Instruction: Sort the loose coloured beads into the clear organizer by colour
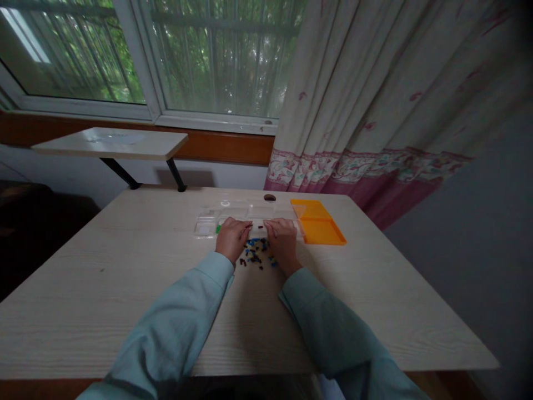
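Pale wooden worktop [125,289] under a curtained window. Left hand [231,238] and right hand [283,240] lay flat, ungrasping, flanking small coloured beads [257,254], fingertips touching clear compartment tray [208,225] beside orange lid [318,222].

No text, label, brand, number or sign can be read anywhere.

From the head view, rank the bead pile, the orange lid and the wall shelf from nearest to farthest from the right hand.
1. Bead pile: just left of the right hand.
2. Orange lid: to its right on the table.
3. Wall shelf: far left, under the window.
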The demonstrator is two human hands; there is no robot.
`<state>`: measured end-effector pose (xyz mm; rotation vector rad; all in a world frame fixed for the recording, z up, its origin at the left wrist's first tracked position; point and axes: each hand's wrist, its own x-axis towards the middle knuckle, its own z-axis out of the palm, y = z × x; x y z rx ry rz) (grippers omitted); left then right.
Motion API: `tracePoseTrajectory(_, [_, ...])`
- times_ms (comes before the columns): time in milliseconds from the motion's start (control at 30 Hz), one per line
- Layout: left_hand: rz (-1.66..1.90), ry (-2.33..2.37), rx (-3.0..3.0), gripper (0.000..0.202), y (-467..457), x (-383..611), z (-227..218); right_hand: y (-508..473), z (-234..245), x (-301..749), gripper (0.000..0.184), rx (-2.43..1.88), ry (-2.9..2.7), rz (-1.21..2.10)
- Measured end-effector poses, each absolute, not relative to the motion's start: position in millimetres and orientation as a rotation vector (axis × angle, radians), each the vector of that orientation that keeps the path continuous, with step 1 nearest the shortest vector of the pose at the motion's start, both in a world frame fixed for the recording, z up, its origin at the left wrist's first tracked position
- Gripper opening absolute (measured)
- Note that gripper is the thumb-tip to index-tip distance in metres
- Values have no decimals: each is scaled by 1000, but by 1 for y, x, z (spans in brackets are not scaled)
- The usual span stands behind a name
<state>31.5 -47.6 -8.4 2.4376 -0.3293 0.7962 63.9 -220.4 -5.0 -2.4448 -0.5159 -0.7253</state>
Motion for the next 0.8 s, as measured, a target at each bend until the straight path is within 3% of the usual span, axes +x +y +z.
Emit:
tracePoseTrajectory(300, [781, -349, 2479, 23, -51, 30, -2, -235, -1, 64, 24, -2255, -622, -678])
tracePoseTrajectory(600, [820, -280, 2493, 20, -52, 28, -2, -239, 20, 48, 7, -2698, -811, -505])
tracePoseTrajectory(800, [853, -267, 2493, 20, -52, 28, -3, -235, 21, 44, 7, -2781, -841, -476])
